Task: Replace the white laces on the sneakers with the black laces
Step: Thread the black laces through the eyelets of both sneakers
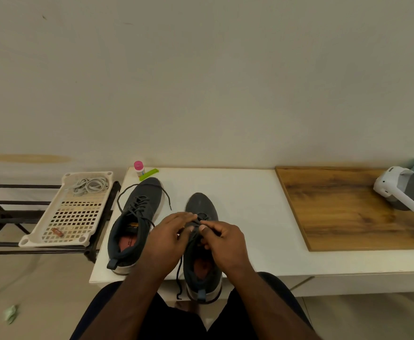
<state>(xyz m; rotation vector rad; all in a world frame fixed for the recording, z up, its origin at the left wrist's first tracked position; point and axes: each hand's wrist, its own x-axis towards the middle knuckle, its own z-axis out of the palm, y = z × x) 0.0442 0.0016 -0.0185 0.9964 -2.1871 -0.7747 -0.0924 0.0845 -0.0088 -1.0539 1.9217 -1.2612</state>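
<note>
Both hands, left hand [169, 238] and right hand [225, 241], pinch the thin black lace [179, 273] over the right dark grey mesh sneaker [202, 278] at the white desk's [245, 217] six o'clock edge.

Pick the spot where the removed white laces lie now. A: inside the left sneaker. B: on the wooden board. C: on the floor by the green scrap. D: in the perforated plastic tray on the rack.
D: the white laces lie bundled at the far end of the perforated tray, left of the white table.
</note>
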